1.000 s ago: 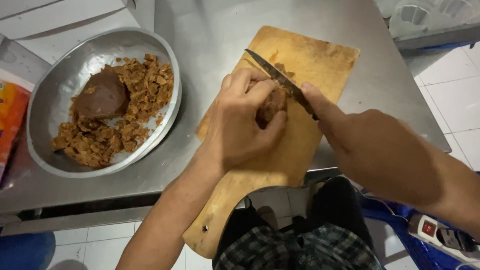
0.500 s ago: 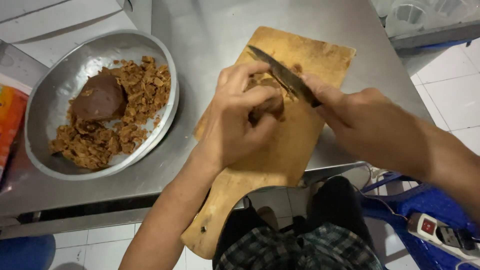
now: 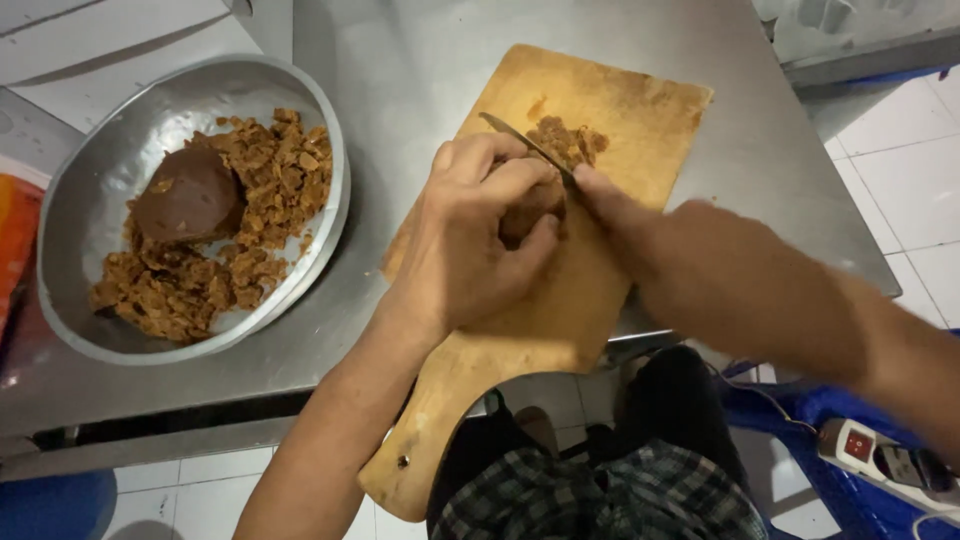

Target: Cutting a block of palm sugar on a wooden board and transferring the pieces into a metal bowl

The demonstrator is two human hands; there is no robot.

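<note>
**Shaving a brown block on the board**

The left hand (image 3: 470, 235) is curling over a brown block (image 3: 530, 208) on the wooden cutting board (image 3: 640, 130), fingers closed around it and pinning it down. The right hand (image 3: 690, 260) is gripping a knife (image 3: 525, 142), its handle hidden inside the closed fist, with the forefinger stretching along the spine. The blade is lying across the far face of the block, its tip pointing toward ten o'clock.

Doing this step well probably means keeping the left fingertips tucked back from the cutting edge, since they are sitting just beside the blade. Thin, even slices look like the safer way, with the board lying flat on the steel table (image 3: 420, 60) and the block not rocking under pressure.

The block is sitting under the left palm, showing only at the hand's three o'clock side between thumb and fingers. A small heap of shavings (image 3: 568, 140) is lying just past the blade, at about one o'clock from the left hand. Well apart, at nine o'clock from it, a metal bowl (image 3: 90, 180) is holding more brown crumbs (image 3: 270, 190) and a second, rounded lump (image 3: 188, 195).
</note>
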